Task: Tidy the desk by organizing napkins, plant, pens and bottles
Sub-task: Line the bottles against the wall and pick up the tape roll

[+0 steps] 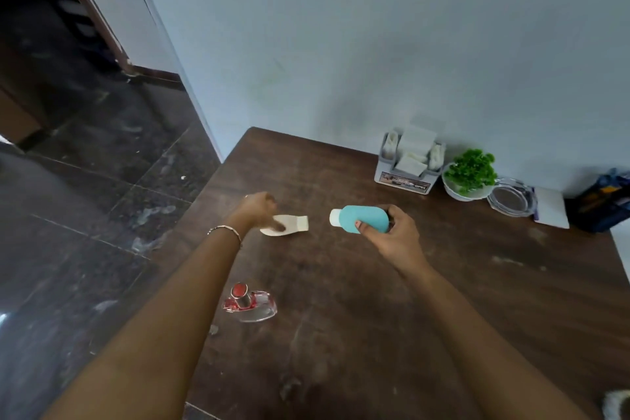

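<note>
Two bottles in hand | right hand (392, 235) wraps teal bottle (361, 219) held sideways above mid tabletop (443, 300) | left hand (260, 211) closes on cream bottle (289, 226) lying flat | lift cream clear, stand both upright far right beside plant (472, 170).

Showing soft, dim, bluish indoor light, even across the pale wall (375, 27); casting only faint, diffuse shadows under the arms onto the brown desk (392, 300); catching small highlights on the clear perfume bottle (250, 305) and the glass ashtray (511, 197); glinting weakly off the dark tiled floor (85, 181); bending straight lines toward the edges from wide-angle distortion; blurring slightly throughout, most at the corners and the left hand (260, 210).
</note>
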